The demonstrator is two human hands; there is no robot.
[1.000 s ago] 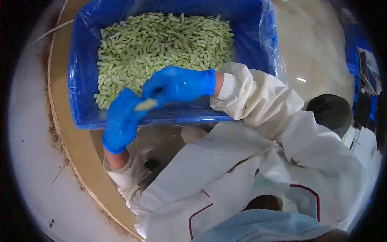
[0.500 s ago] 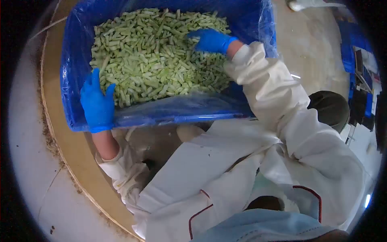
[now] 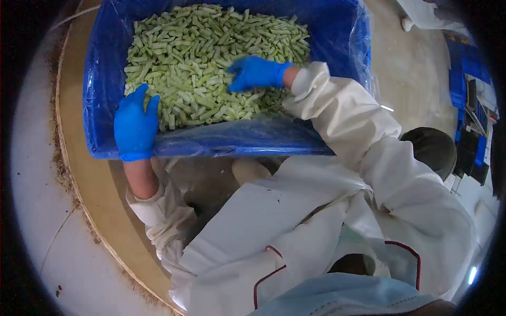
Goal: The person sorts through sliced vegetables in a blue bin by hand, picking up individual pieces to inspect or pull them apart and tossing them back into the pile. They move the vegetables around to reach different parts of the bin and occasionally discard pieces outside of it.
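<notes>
Pale green cut vegetable stems point(image 3: 195, 50), in short pieces, lie heaped in a blue bin point(image 3: 100, 113) lined with clear plastic film point(image 3: 226, 131). My left hand point(image 3: 136, 124), in a blue glove, lies at the bin's near left corner, thumb and fingers apart and holding nothing. Further in, my right hand point(image 3: 258, 73), also gloved in blue, is at the surface of the pieces right of the middle. Its fingers are spread and point left, the tips touching the pieces or just over them. I see nothing gripped in it.
A tan floor strip point(image 3: 87, 179) and a white wall point(image 3: 37, 200) curve along the left. Blue crates point(image 3: 464, 58) are stacked at the far right, near a dark rounded object point(image 3: 429, 150). Part of another person in white point(image 3: 429, 13) shows at the top right.
My right hand has moved left and nearer across the pieces. My left hand stays at the near left corner. The view has shifted slightly.
</notes>
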